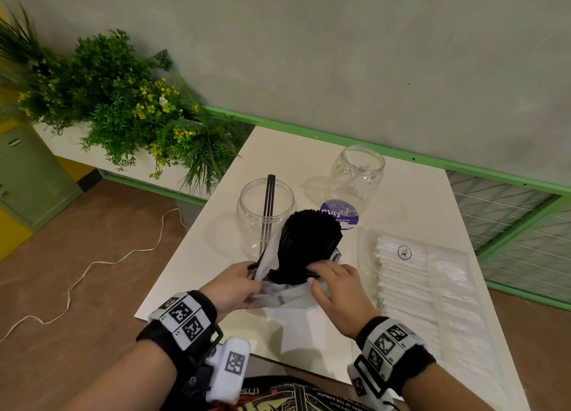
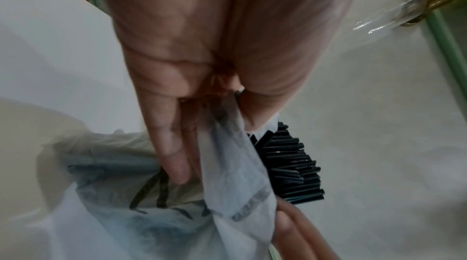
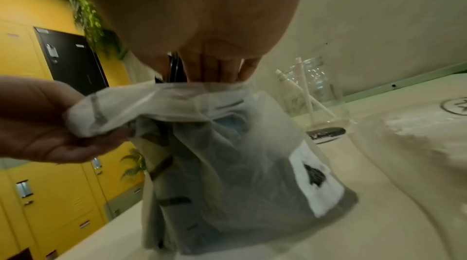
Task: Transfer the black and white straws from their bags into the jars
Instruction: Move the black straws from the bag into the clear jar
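A thick bundle of black straws (image 1: 309, 240) sticks out of a translucent white bag (image 1: 287, 296) lying on the white table (image 1: 309, 333). My left hand (image 1: 251, 279) pinches the bag's rim at its left side; the rim shows between its fingers (image 2: 171, 154) in the left wrist view. My right hand (image 1: 312, 274) grips the bundle at the bag's mouth, fingers (image 3: 215, 68) over the straws. Just beyond stands a clear jar (image 1: 265, 209) with three black straws in it. A second clear jar (image 1: 358, 172) at the back holds a few white straws (image 3: 307, 92). A clear bag of white straws (image 1: 411, 284) lies to the right.
A purple round label or lid (image 1: 340, 214) lies between the jars. A green rail (image 1: 370, 146) and a wall bound the table's far side. A planter with greenery (image 1: 123, 101) stands at the left, and a white cable (image 1: 92, 265) runs over the floor. Yellow lockers (image 3: 50, 194) stand beyond.
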`<state>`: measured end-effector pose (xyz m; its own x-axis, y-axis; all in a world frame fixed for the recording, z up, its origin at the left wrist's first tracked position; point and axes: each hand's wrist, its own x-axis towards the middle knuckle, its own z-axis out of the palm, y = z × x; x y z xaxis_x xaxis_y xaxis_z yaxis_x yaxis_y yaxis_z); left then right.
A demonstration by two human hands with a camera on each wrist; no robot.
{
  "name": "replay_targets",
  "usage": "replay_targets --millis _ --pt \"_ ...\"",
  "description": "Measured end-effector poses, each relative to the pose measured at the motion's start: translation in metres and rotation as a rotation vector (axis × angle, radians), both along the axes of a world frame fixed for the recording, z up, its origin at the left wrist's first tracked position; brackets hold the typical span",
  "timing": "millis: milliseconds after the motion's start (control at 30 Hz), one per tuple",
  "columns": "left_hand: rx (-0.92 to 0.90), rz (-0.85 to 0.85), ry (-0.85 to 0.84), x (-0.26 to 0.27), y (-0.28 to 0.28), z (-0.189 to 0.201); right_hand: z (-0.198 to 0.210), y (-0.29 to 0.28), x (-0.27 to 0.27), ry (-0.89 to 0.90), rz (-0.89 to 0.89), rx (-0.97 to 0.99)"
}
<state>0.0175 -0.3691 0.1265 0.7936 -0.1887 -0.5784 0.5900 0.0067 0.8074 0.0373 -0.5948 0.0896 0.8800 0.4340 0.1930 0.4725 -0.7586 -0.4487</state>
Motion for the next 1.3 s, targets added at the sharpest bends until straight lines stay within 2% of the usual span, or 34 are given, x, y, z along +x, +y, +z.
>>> replay_targets --millis 200,367,500,633,767,833,933,1033,1133,1300 --pt "-0.038 -0.018 -0.061 -0.001 0.0 0.0 0.013 0.016 0.011 0.045 0.042 -0.221" --pt "-0.034 -0.032 -0.09 -0.003 0.001 -0.001 0.018 0.024 0.015 0.036 0.04 -0.273" --pt "-0.002 -0.016 -0.088 -0.002 0.005 -0.003 0.022 0.02 0.012 0.046 0.034 -0.084" --pt "0.019 -0.015 -0.087 0.001 0.008 -0.004 0.03 0.009 0.013 0.004 -0.064 0.18" --pt "0.043 -0.04 -0.096 0.003 0.007 -0.006 0.036 0.002 0.016 -0.129 -0.175 0.388" --pt "0.049 -0.049 -0.097 0.004 0.006 -0.006 0.038 0.0 0.02 -0.262 -0.188 0.413" --pt "0.057 -0.057 -0.09 0.004 0.006 -0.005 0.037 -0.006 0.031 -0.451 -0.166 0.267" --pt "0.045 -0.039 -0.074 0.004 0.005 -0.004 0.037 -0.012 0.041 -0.476 -0.171 0.075" --pt "0.037 -0.031 -0.07 0.004 0.004 -0.002 0.035 -0.015 0.042 -0.402 -0.125 -0.042" --pt "0.06 -0.045 -0.084 0.006 0.005 -0.001 0.031 -0.015 0.028 -0.154 -0.118 -0.083"
